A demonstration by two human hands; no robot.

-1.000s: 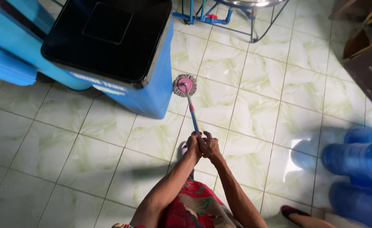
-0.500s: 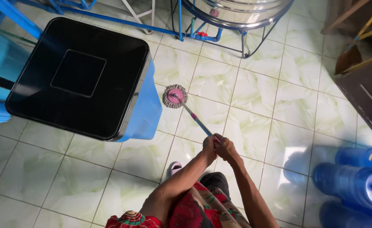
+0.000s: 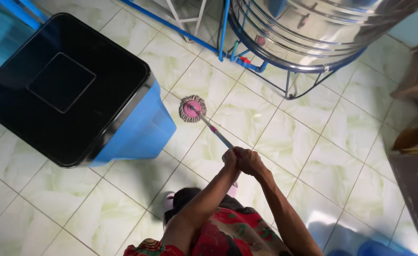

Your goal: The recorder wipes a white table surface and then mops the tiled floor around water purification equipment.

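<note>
A floor of pale green marbled ceramic tiles fills the view, glossy and crossed by thin grout lines. On it rests the round pink mop head with its fringe of greyish strands, just beside the lower right corner of a large blue plastic bin with a black square lid, close to it though whether they touch cannot be told. From the mop head a thin blue and pink mop handle slants down and to the right toward the person, its long axis running diagonally from the bin's corner to the hands. The left hand and the right hand meet at the near end of the handle, pressed side by side, fingers curled tight around the shaft, so the mop head lies ahead and to the left of them; the left hand sits slightly nearer to it. Beyond stands a big shiny steel tank on a blue metal frame, well apart from the mop.
</note>
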